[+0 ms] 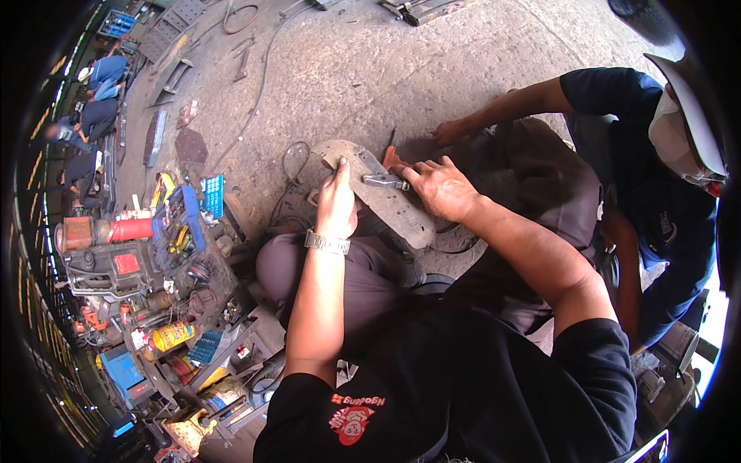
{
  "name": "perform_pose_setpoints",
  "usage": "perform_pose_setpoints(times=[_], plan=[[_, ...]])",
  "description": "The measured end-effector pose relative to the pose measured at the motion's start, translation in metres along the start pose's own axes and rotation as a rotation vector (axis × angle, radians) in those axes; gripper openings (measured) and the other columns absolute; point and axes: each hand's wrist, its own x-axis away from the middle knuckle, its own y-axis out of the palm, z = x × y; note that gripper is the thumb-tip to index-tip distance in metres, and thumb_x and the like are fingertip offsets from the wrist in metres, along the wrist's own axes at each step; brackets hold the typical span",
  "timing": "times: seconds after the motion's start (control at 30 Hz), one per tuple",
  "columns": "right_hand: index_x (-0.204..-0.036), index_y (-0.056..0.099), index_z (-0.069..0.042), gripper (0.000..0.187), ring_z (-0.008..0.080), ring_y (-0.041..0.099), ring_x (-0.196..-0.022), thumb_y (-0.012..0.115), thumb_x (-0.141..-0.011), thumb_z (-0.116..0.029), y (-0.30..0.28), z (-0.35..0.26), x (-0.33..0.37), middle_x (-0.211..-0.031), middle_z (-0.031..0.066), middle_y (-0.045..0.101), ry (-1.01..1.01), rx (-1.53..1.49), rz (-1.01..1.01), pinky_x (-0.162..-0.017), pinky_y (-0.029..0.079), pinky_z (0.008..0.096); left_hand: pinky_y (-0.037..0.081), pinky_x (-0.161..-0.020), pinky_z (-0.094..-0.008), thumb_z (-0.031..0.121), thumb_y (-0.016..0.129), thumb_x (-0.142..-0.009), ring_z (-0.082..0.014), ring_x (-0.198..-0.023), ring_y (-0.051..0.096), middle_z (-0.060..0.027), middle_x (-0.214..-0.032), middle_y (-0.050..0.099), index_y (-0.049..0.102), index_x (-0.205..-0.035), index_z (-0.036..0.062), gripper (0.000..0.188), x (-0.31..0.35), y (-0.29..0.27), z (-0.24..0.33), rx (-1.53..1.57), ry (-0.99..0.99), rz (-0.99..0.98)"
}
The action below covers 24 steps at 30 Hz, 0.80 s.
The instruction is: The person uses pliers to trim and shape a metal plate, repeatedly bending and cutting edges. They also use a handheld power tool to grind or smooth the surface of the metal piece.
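A flat, oblong steel plate (403,217) with rounded ends and small holes lies tilted over my knees. My left hand (337,199), with a metal watch on the wrist, is closed on the plate's left edge, thumb on top and the other fingers mostly hidden. On the plate's face is a small silver metal piece (384,182). My right hand (446,189) pinches its right end, fingers bent. Just beyond those fingertips shows an orange tool-like thing (392,157) with a thin dark rod; its exact kind is unclear.
A co-worker in dark blue (656,224) crouches close at my right, one hand (454,131) reaching beyond my right knee. Left of me are a blue tool bag (179,224), a red cylinder (130,230) and cluttered tools. A cable (266,85) crosses the concrete floor. Several people work far left.
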Motion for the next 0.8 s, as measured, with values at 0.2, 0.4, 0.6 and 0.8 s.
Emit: perform_pose_setpoints(times=[0.2,0.4,0.6,0.8], plan=[[-0.136,0.052,-0.007,0.045,0.033,0.059,-0.123,0.053,-0.09,-0.008,0.012,0.002,0.0,-0.127,0.017,0.061,-0.021,-0.117,0.016,-0.1,0.047,0.0479,0.054,-0.096,-0.0439,0.032,0.05,-0.107,-0.0295,-0.111,0.066,-0.0196,-0.124,0.065,0.055,-0.129,-0.0072,0.045,0.002,0.001,0.002,-0.041,0.0,-0.015],[-0.128,0.055,-0.005,0.038,0.0339,0.059,-0.122,0.052,-0.091,-0.009,0.011,0.003,-0.001,-0.125,0.0173,0.062,-0.026,-0.188,-0.007,-0.101,0.047,0.0453,0.055,-0.093,-0.0405,0.029,0.051,-0.107,-0.0264,-0.107,0.068,-0.0179,-0.119,0.068,0.059,-0.124,-0.0065,0.04,0.0,-0.003,-0.002,-0.036,0.036,-0.017],[-0.127,0.054,-0.005,0.036,0.0342,0.062,-0.117,0.048,-0.093,-0.012,0.01,0.0,-0.004,-0.118,0.017,0.066,0.036,-0.115,-0.014,-0.098,0.048,0.0443,0.057,-0.09,-0.0419,0.026,0.05,-0.107,-0.0274,-0.105,0.069,-0.0175,-0.118,0.068,0.059,-0.125,-0.0047,0.036,-0.009,-0.009,-0.007,-0.118,0.011,-0.017],[-0.13,0.054,-0.006,0.038,0.0326,0.064,-0.114,0.048,-0.092,-0.012,-0.008,-0.005,-0.004,-0.116,0.0167,0.067,0.05,0.065,0.077,-0.096,0.049,0.0451,0.057,-0.092,-0.0431,0.024,0.05,-0.107,-0.0287,-0.107,0.068,-0.0183,-0.122,0.066,0.056,-0.128,-0.0046,0.036,-0.003,0.001,0.0,-0.036,-0.035,0.017]])
